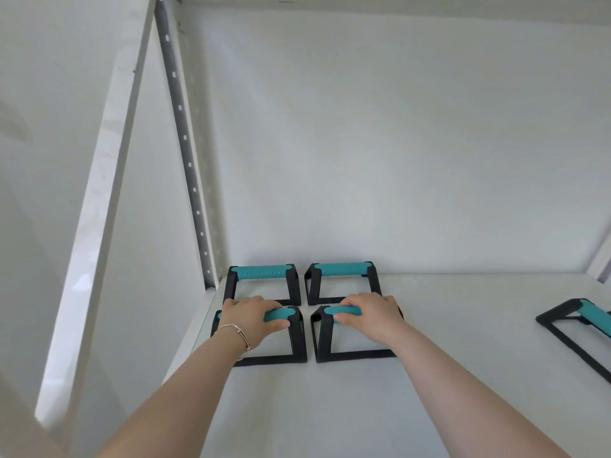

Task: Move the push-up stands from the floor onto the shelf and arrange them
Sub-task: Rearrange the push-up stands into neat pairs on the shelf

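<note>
My left hand [253, 314] grips the teal bar of the left stand [294, 338]; my right hand [368, 310] grips the right stand [322, 338], both on the shelf [363, 408]. They look rigid, light; the padded bar is the natural hold. Two more stands sit just beyond my knuckles.

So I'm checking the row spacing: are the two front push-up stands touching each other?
Apart. The head view shows a strip of white shelf between the front left stand and the front right stand.

I count five push-up stands on one shelf [363, 408]: four in a square block [264, 285], one apart at right [575, 322]. I see two hands, left [251, 314] and right [370, 312], and one bracelet [239, 333].
</note>
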`<act>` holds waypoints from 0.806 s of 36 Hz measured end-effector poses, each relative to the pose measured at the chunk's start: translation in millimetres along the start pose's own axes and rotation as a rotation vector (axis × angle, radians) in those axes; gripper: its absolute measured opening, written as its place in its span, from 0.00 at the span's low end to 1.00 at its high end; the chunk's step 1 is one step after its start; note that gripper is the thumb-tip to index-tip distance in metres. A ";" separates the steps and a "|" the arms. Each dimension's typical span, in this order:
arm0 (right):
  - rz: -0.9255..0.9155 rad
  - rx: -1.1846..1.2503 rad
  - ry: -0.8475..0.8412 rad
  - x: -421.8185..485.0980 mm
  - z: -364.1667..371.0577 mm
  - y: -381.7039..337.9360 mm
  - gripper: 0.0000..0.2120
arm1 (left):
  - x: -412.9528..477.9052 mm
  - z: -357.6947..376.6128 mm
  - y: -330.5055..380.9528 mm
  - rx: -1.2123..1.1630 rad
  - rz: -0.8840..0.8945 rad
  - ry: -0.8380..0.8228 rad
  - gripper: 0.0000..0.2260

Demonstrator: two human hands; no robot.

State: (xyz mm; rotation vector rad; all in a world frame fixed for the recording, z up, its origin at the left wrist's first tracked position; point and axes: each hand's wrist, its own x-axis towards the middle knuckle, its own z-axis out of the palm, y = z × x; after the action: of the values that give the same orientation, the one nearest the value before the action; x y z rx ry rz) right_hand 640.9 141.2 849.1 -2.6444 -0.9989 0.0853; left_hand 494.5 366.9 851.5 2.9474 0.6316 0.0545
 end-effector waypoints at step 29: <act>-0.004 -0.031 -0.015 30.3 4.6 4.4 0.19 | 25.5 2.9 -5.9 0.039 0.016 0.000 0.22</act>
State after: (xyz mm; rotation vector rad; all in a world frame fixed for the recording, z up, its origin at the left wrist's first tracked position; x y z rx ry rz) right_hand 665.8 159.1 844.9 -2.6736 -1.0176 0.0891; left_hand 515.6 382.4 848.1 2.9903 0.6164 0.0439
